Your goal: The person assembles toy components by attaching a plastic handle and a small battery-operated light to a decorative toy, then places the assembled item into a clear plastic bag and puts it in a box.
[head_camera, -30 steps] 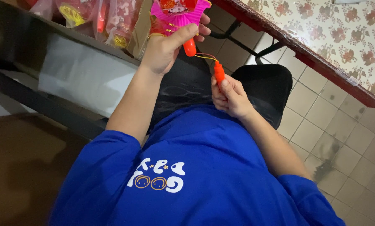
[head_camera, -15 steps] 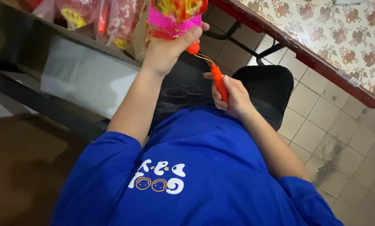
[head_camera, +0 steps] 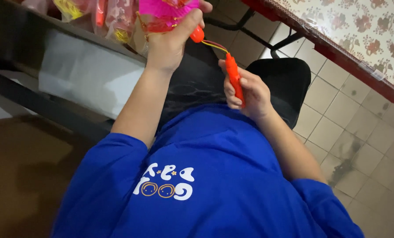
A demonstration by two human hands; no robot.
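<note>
Floral tablecloth (head_camera: 360, 39), black stool (head_camera: 289, 83)

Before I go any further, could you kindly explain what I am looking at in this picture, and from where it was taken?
There is no machine here: a person works with two bare hands, and the one camera sits on their head, looking down over their blue shirt and lap. The view looks turned round, which is why the floor tiles sit at the right. The left hand has its grip on a pink toy with an orange knob. The right hand has its grip on an orange handle, joined to the toy by thin wires. Beyond the hands, a dark shelf carries clear bags of bright items. At top right is a table with a flowered cloth.
</note>
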